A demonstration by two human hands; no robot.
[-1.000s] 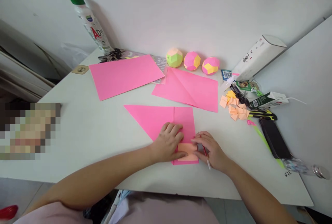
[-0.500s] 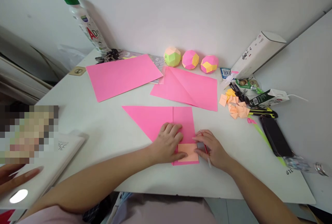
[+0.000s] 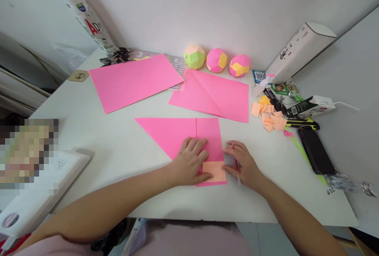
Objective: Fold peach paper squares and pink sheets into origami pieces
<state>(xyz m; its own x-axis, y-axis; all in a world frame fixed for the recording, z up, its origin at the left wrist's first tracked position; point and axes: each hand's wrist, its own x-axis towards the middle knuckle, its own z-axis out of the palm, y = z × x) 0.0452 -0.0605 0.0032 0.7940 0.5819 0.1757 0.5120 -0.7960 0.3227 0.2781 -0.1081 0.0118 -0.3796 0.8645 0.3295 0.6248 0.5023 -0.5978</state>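
Note:
A folded pink paper sheet [image 3: 177, 131] lies on the white table [image 3: 118, 153] in front of me. My left hand [image 3: 191, 161] rests flat on it, fingers stretched out, thumb against a small orange paper square [image 3: 214, 171] lying on the sheet's near right corner. My right hand [image 3: 244, 163] sits just right of the square, fingers curled round a thin red pen [image 3: 236, 165] and touching the square's right edge.
Two more pink sheets [image 3: 133, 80] [image 3: 213, 96] lie further back. Three paper polyhedron balls [image 3: 216, 59] stand by the wall. Orange folded pieces [image 3: 268, 115], a utility knife [image 3: 300, 123], a black phone [image 3: 315, 153] and boxes crowd the right side. A white bottle [image 3: 83, 13] leans at the back left.
A white flat object has come into view at the lower left, first with another person's hand on it. The view has shifted slightly. My hands stay on the paper almost unmoved.

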